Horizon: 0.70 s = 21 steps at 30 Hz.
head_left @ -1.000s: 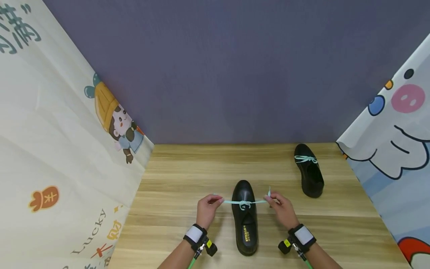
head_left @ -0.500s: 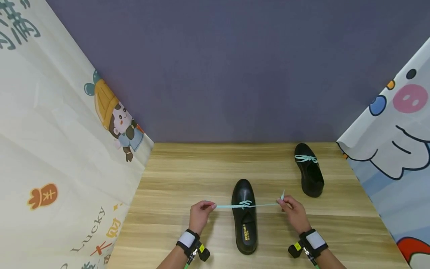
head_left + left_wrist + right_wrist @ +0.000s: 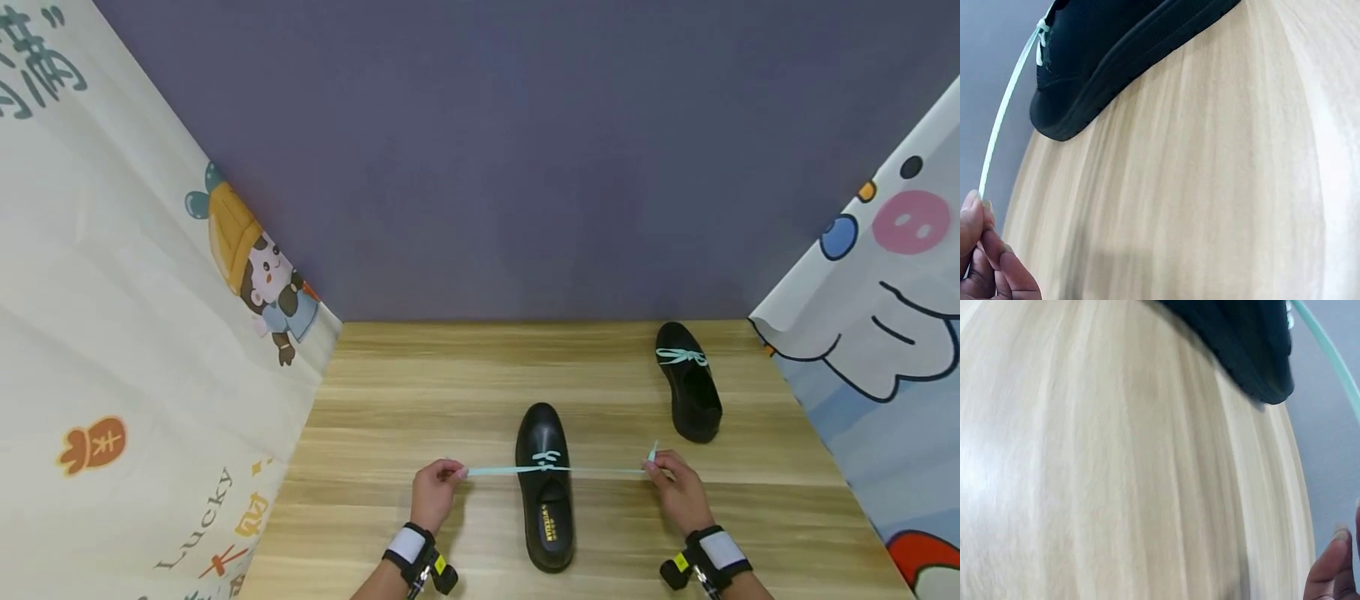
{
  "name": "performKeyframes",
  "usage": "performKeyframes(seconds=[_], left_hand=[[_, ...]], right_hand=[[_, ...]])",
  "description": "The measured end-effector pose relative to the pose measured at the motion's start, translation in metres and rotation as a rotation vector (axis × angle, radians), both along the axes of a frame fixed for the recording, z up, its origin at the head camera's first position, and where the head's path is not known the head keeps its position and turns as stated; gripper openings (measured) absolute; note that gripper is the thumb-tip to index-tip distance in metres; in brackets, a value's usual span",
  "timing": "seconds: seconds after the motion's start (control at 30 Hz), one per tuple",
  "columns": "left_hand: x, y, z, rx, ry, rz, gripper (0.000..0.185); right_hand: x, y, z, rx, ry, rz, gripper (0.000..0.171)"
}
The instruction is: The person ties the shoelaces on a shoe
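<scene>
A black leather shoe [image 3: 543, 429] stands on the wooden table, toe pointing away. Its mint-green shoelace [image 3: 495, 471] stretches out taut to both sides from the eyelets. On the left, my left hand [image 3: 435, 493] pinches one lace end between thumb and fingers; the left wrist view shows the lace [image 3: 1002, 112] rising straight from that pinch to the shoe [image 3: 1104, 56]. My right hand [image 3: 678, 490] pinches the other lace, and a short tip pokes up above the fingers. In the right wrist view only part of the hand [image 3: 1332, 565] shows, at the lower right edge.
A second black shoe [image 3: 696, 400], its mint lace tied in a bow, sits at the back right of the wooden table [image 3: 420, 375]. Behind rises a dark grey-blue panel [image 3: 480, 167]. Printed white cloths hang at the left [image 3: 150, 333] and right [image 3: 862, 333].
Both hands have moved apart and slightly toward the person, pulling the lace ends outward. The loops over the shoe have drawn down into a small flat crossing.
</scene>
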State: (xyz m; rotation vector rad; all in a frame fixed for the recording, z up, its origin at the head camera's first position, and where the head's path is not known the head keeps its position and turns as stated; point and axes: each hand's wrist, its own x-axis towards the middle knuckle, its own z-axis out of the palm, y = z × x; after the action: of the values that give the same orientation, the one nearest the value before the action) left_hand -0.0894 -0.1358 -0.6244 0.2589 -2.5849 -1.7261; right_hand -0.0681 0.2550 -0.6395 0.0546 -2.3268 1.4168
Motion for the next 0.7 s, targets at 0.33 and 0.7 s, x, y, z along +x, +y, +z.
performKeyframes(seconds=[0.33,0.7], left_hand=[[0.002,-0.002,-0.004,0.075,-0.082,-0.097,0.013],[-0.016,0.013,0.012,-0.12,0.119,-0.279,0.025]], right_hand=[[-0.006,-0.011,-0.002,0.085,-0.12,0.023,0.009],[-0.021,-0.032,0.024,0.112,-0.188,0.102,0.043]])
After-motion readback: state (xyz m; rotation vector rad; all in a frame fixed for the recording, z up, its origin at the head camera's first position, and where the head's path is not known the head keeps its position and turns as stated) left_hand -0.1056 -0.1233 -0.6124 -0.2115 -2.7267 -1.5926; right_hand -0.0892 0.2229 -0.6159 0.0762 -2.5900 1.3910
